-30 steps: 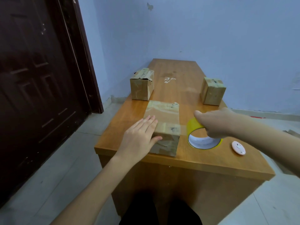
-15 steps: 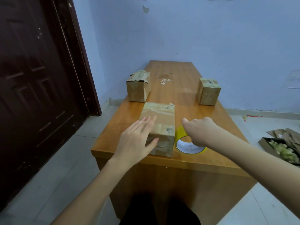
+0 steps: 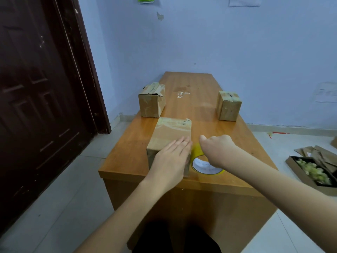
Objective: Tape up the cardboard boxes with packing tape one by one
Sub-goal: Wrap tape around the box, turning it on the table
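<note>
A long cardboard box (image 3: 169, 133) lies near the front edge of the wooden table (image 3: 200, 110), old tape across its top. My left hand (image 3: 171, 159) rests flat on the box's near end, fingers straight. Right beside the box stands a yellow roll of packing tape (image 3: 202, 165), and my right hand (image 3: 217, 150) grips it from above. Further back, a second box (image 3: 151, 102) sits at the table's left edge and a third box (image 3: 228, 105) at the right edge.
A dark wooden door (image 3: 42, 99) stands to the left of the table. On the floor at the right lies an open tray of scraps (image 3: 313, 172) with flat cardboard pieces (image 3: 321, 152). A blue wall closes off the far end.
My right hand has brought the tape roll leftward, up against the box's right side. My left hand has slid a little right along the box top. The view has shifted.
</note>
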